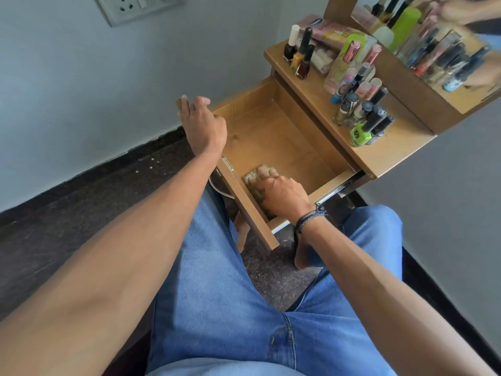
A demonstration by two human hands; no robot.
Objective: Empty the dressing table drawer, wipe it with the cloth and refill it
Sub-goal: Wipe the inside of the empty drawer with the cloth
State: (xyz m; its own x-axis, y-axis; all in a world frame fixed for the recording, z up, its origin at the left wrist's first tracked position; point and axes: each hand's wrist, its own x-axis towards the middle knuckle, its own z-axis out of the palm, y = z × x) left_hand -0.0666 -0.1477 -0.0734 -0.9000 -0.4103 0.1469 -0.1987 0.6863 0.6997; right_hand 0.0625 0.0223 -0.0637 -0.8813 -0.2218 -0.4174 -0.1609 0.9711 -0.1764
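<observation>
The wooden drawer (pixel 273 131) of the dressing table is pulled out and holds nothing but the cloth. My right hand (pixel 282 195) grips a beige cloth (pixel 252 177) bunched against the drawer bottom, close to the inside of the front panel. My left hand (pixel 203 123) holds the left corner of the drawer's edge, fingers curled over it. Several nail polish bottles (pixel 360 112) and other cosmetics (pixel 333 39) stand on the table top (pixel 390 150).
A mirror (pixel 433 42) leans at the back of the table top. A wall socket (pixel 135 8) sits on the white wall at the upper left. My knees in blue jeans (pixel 217 294) are below the drawer, over a dark floor (pixel 54 226).
</observation>
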